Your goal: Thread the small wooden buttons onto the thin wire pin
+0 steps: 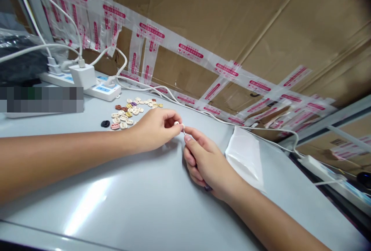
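Observation:
Above the grey table, my left hand (158, 127) pinches a small cream button-like piece (177, 123) between thumb and fingers. My right hand (204, 158) is closed around a slim tool with a thin metal shaft (184, 131); its dark handle end (208, 187) shows below the palm. The metal tip meets or nearly meets the cream piece, and the fingers hide the exact contact. Behind my left hand lies a loose spread of small oval pieces with holes (123, 118), mostly cream, with some brown, yellow, pink and purple. A black one (105, 123) sits at their left edge.
A white power strip (107, 90) with a plugged-in charger (83, 76) and cables stands at the back left. A white plastic bag (246, 156) lies right of my right hand. Taped cardboard (185, 19) rises behind the table. Another power strip (333, 177) is at far right.

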The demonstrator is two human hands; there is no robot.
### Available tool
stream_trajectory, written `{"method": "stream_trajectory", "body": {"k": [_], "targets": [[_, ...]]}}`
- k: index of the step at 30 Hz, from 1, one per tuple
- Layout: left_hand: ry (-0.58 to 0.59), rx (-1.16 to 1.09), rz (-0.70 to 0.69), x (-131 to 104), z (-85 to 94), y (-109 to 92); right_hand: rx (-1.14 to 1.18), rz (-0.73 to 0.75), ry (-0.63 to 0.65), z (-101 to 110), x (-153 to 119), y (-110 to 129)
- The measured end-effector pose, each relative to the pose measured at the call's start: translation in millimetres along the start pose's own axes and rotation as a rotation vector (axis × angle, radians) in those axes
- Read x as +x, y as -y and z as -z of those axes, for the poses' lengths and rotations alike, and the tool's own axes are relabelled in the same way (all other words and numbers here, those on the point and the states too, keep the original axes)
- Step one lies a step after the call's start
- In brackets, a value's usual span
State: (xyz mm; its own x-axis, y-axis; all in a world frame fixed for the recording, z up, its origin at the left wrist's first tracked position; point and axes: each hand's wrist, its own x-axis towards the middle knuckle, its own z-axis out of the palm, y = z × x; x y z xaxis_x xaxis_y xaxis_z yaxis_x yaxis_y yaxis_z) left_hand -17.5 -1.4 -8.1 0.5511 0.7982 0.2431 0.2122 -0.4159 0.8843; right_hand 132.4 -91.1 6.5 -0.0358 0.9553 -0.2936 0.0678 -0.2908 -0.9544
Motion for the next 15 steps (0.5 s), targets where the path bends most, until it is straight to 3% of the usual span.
{"method": "stream_trajectory", "body": {"k": [4,7,9,11,15], "targets": [[-0.044,0.066,0.019,1,3.4,-2,-0.269,0.052,-0.058,5,0,-2],[-0.019,0.161,-0.001,2,7.0,-2,-0.778,0.259,-0.186,17,3,-2],[0.041,0.239,-0.039,2,8.9,-1,-1.137,0.322,-0.268,27,6,0],[0.106,0.278,-0.068,1,10.2,0,-1.383,0.277,-0.316,35,8,3],[0.207,0.292,-0.088,-3,11.7,-2,-1.606,0.124,-0.361,42,8,6]]}}
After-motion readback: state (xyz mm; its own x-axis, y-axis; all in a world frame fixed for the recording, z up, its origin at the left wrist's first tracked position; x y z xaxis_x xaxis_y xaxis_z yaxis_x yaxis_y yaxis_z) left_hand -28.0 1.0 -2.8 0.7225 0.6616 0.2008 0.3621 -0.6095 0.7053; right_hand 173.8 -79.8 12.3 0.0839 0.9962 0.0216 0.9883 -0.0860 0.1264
